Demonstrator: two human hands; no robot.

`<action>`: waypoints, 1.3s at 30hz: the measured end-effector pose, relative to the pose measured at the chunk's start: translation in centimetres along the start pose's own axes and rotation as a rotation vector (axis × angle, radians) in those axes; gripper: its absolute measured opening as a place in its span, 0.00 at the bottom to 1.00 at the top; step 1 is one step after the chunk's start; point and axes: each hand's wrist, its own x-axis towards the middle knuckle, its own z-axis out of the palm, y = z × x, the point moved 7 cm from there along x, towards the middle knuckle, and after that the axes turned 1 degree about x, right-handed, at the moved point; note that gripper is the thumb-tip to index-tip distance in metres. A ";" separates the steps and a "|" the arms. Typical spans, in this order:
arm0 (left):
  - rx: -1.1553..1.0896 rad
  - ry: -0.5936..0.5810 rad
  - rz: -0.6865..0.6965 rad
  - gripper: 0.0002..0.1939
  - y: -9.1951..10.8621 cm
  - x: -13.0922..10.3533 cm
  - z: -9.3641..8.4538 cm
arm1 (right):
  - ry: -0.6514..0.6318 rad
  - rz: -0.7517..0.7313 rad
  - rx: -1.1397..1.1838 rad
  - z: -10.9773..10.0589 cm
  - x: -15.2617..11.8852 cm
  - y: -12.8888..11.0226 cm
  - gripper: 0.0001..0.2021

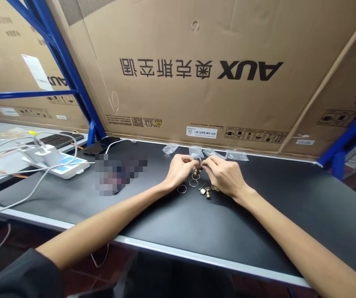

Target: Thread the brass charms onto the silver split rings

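Between my two hands, just above the black tabletop, is a metal key ring with a small brass-coloured piece hanging at it. My left hand pinches the ring from the left, thumb against fingers. From the other side my right hand is also closed at the ring, its fingertips partly hiding it. Below them lie a loose split ring and another ring. Close to my right hand rest a brass pendant and a small silvery pendant. More brass bits are partly covered by that hand.
Several clear plastic bags lie along the back, before a large cardboard box. At left are a white power strip, cables, a dark phone and a blurred-out item. Blue rack posts flank the table.
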 end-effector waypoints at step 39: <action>0.487 -0.091 0.323 0.06 3.0 -0.1 -0.4 | -0.131 0.244 0.304 1.1 -0.2 2.0 0.13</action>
